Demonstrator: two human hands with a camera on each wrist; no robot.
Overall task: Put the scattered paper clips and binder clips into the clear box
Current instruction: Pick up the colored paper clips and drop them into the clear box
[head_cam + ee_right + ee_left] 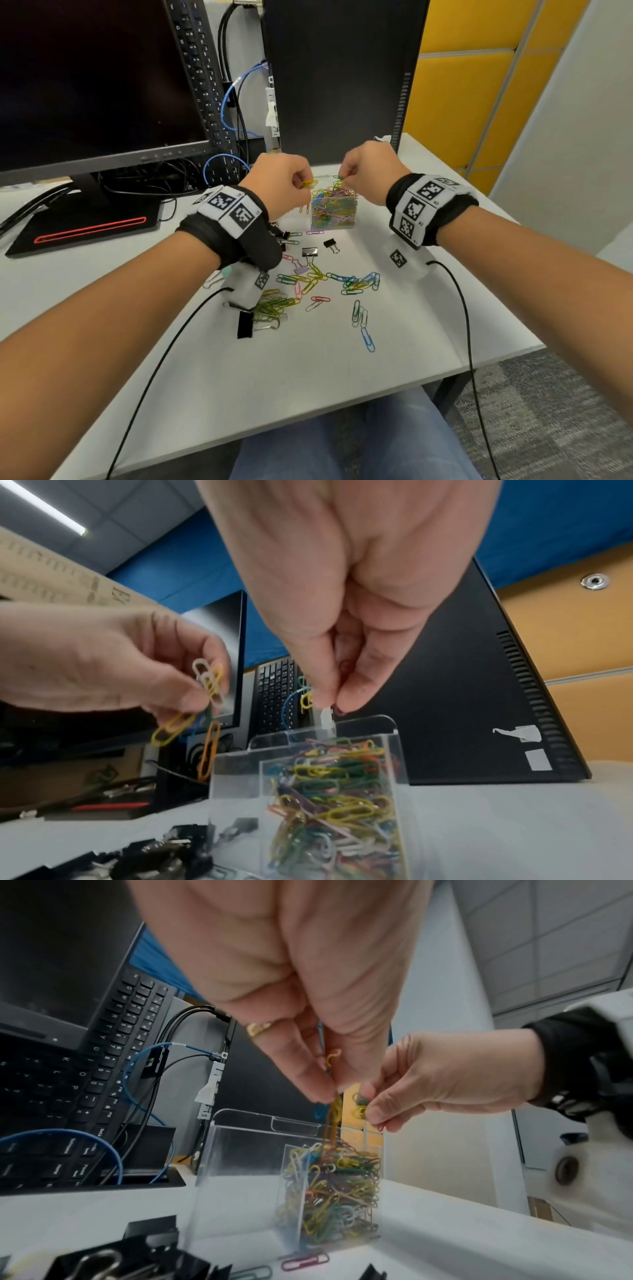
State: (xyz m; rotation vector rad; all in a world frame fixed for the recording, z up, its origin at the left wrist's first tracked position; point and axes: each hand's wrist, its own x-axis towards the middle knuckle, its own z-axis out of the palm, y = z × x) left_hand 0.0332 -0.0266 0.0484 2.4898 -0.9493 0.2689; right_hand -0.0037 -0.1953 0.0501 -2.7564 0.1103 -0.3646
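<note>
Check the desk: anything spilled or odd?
Paper clips and binder clips lie scattered on the table in front of the clear box, already heaped to its rim. Nothing looks damaged.

monitor (92,78), keyboard (205,85), computer tower (342,75)

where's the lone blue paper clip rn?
Head view: the blue paper clip lies flat on the white desk, nearest the front edge, right of the scattered pile, just beyond two pale clips.
</note>
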